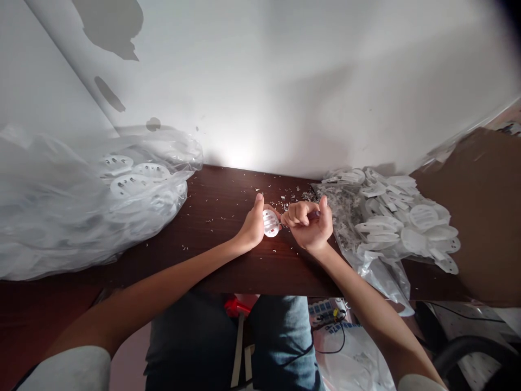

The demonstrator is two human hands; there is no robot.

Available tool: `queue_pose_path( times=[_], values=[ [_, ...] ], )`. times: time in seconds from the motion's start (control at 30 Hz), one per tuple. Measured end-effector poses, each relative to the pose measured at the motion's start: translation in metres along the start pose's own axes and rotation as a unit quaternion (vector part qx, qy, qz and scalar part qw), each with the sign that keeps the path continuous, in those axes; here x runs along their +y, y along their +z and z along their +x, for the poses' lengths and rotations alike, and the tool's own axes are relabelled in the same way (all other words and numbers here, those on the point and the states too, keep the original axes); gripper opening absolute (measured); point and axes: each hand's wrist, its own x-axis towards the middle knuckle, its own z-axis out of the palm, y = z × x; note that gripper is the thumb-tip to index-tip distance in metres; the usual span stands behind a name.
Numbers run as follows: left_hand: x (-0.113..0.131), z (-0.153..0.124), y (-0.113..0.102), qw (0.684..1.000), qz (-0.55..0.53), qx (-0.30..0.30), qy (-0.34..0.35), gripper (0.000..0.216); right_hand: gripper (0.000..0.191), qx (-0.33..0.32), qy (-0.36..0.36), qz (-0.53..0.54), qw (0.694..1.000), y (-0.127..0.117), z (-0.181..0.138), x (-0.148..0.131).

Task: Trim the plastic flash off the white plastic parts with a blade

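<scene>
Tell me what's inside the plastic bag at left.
Several white slotted discs show in the plastic bag, toward its right end. Cloudy folds hide what lies deeper.

A round white slotted disc (270, 223) is held face-on beside a mostly hidden tool (316, 214).

We face a pale wall (228, 70), with grey patches (112, 27) marking its upper left. A bright glow (240, 142) whitens its lower middle, while soft shadows (321, 103) spread rightward. Below it we see a dark reddish-brown tabletop (228, 278).
</scene>
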Motion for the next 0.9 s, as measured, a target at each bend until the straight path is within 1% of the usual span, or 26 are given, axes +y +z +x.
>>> queue_pose_path(
  times=[0.13, 0.33, 0.53, 0.6, 0.7, 0.77, 0.9],
  values=[
    [0.000, 0.000, 0.000, 1.000, 0.008, 0.006, -0.001, 0.085, 0.073, 0.005, -0.015, 0.015, 1.000, 0.004, 0.000, -0.003],
    [0.000, 0.002, 0.002, 1.000, 0.003, 0.010, -0.003, 0.086, 0.075, 0.004, -0.018, -0.034, 0.999, 0.006, -0.001, -0.004],
    [0.000, 0.002, 0.001, 1.000, 0.005, 0.009, -0.004, 0.086, 0.075, 0.005, -0.014, -0.040, 0.999, 0.007, -0.003, 0.000],
    [0.000, 0.001, 0.001, 1.000, 0.011, 0.010, -0.003, 0.086, 0.073, 0.008, -0.018, -0.047, 0.999, 0.008, -0.004, 0.002],
    [-0.003, 0.002, 0.001, 1.000, 0.016, 0.009, -0.003, 0.087, 0.071, 0.016, -0.031, -0.031, 0.999, 0.009, -0.005, 0.007],
    [-0.005, 0.002, 0.001, 1.000, 0.012, 0.016, 0.001, 0.086, 0.069, 0.018, -0.043, -0.028, 0.999, 0.010, -0.005, 0.010],
    [-0.006, 0.005, 0.001, 0.999, -0.009, 0.051, -0.003, 0.087, 0.068, 0.017, -0.060, -0.069, 0.996, 0.012, -0.005, 0.016]
  ],
)
